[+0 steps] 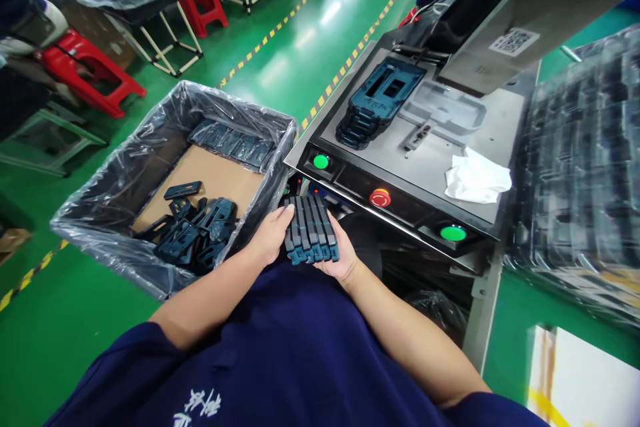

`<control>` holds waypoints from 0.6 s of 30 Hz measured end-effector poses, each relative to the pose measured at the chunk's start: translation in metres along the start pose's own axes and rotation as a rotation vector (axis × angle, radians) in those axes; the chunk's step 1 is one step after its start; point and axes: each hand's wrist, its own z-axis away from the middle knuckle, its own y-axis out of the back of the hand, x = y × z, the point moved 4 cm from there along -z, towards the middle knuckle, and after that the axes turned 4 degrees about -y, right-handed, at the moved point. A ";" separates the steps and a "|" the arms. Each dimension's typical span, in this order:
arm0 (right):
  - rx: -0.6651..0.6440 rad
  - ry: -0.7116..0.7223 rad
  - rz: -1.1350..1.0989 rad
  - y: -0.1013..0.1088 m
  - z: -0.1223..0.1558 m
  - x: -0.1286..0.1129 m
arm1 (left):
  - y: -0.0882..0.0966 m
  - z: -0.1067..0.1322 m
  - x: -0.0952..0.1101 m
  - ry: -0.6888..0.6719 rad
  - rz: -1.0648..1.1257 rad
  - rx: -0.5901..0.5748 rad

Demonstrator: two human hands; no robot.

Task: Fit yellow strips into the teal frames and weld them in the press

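Observation:
Several dark plastic housings (311, 230) stand on edge side by side in a stack between my hands, just in front of my body. My left hand (274, 232) presses on the stack's left side, thumb near the top. On the right side, my right hand (343, 250) wraps round the stack from below, its fingers mostly hidden. To the left, a plastic-lined bin (170, 97) holds a loose heap of similar housings (195, 230) and a neat row of them (233, 143) along its far wall. Another pile of housings (380, 97) lies on the machine's metal plate.
The machine (493, 210) has two green buttons (321, 161) and a red emergency stop (380, 198) on its front edge. A white cloth (477, 177) lies on its plate. Stacked clear trays (590, 167) stand at right. Red stools (93, 70) and a seated person are at upper left.

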 end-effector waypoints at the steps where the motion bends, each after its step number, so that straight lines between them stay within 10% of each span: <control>1: -0.002 -0.009 -0.001 0.001 0.000 0.001 | 0.001 -0.001 0.000 0.020 0.008 0.016; 11: 0.029 0.040 -0.025 0.008 0.000 0.003 | 0.002 0.003 0.000 0.057 -0.016 -0.004; 18: 0.294 0.290 0.247 0.002 0.006 -0.001 | 0.009 0.009 0.013 -0.131 -0.368 -0.198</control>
